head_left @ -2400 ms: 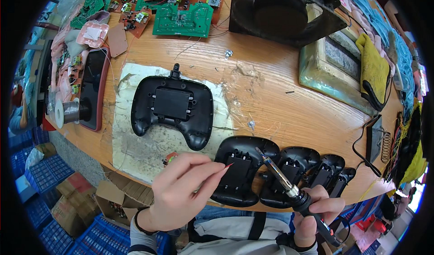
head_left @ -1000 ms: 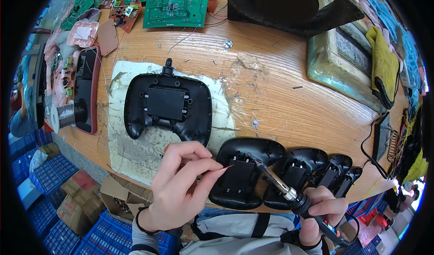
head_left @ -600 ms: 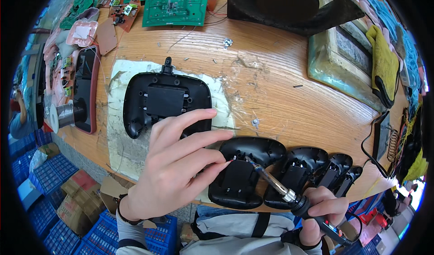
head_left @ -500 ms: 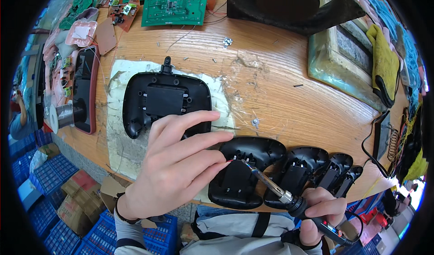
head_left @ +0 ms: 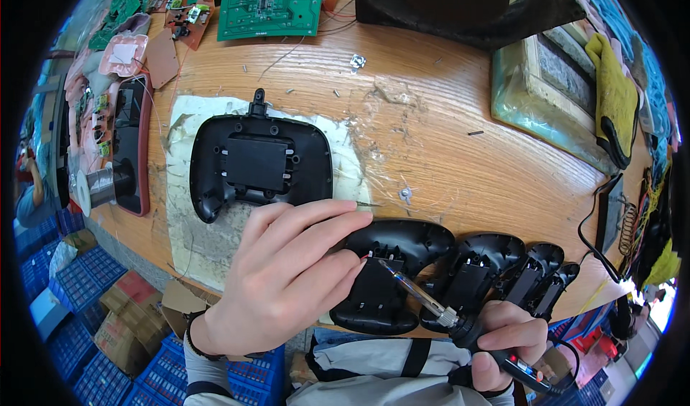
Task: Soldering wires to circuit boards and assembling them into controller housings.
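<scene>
My left hand [head_left: 284,273] reaches over a black game controller shell [head_left: 424,237] near the table's front edge. Between its fingertips is a thin red wire, its end close to the metal contacts of the shell's battery box [head_left: 374,287]. My right hand [head_left: 512,330] grips a soldering iron [head_left: 424,298] by its dark handle. The iron's tip points up and left, just right of the wire, near those contacts; whether it touches them I cannot tell. Another black controller shell [head_left: 309,143] lies on a pale sheet [head_left: 180,251] beyond my left hand.
Several more controller shells [head_left: 471,276] line up to the right. Green circuit boards [head_left: 269,7] lie at the back left, a solder spool [head_left: 93,190] and a red-rimmed tray [head_left: 147,147] at far left. A black housing [head_left: 460,32] and yellow glove [head_left: 611,82] sit at back right.
My left index finger has come down toward the other fingers. The iron's tip has drawn slightly left and down. The view has shifted a little.
</scene>
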A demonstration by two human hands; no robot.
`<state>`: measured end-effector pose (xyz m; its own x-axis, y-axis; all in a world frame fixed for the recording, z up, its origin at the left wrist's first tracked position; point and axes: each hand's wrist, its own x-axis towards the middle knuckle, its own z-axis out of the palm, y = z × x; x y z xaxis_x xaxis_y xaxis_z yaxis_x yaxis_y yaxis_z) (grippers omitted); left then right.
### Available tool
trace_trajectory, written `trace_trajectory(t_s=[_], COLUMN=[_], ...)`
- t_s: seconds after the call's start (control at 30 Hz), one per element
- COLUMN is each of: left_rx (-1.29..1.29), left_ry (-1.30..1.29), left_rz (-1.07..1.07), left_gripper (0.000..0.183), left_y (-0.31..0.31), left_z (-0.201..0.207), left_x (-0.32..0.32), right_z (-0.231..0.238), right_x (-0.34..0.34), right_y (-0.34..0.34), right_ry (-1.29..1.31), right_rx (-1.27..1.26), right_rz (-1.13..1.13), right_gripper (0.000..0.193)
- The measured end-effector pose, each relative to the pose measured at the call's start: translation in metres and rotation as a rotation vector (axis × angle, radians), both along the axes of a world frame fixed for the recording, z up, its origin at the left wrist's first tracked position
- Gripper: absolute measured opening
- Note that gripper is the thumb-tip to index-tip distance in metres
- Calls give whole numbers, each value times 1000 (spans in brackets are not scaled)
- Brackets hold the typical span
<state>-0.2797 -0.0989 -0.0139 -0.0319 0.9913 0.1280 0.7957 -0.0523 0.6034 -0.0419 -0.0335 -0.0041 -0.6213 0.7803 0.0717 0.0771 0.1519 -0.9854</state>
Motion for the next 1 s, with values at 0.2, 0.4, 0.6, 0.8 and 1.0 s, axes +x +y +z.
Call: trace_trajectory(t_s=[0.2, 0.4, 0.6, 0.8, 1.0], left_rx=[-8, -18, -23, -33, -50], left_ry=[-22, -46, -40, -33, -21], left_rz=[5, -17, -32, -57, -77], left_gripper=[13, 14, 14, 15, 15], left_y=[2, 0, 0, 3, 3], left_z=[0, 0, -1, 1, 3], left_x=[0, -3, -4, -6, -6], right_z=[4, 6, 4, 5, 3], right_x=[-4, -10, -12, -13, -15], right_y=[12, 17, 14, 16, 14], right_ry=[-33, -72, -61, -65, -39], right_rx=[69, 121, 95, 90, 90], right_rz=[204, 293, 223, 238, 227], right_gripper=[29, 28, 28, 28, 27])
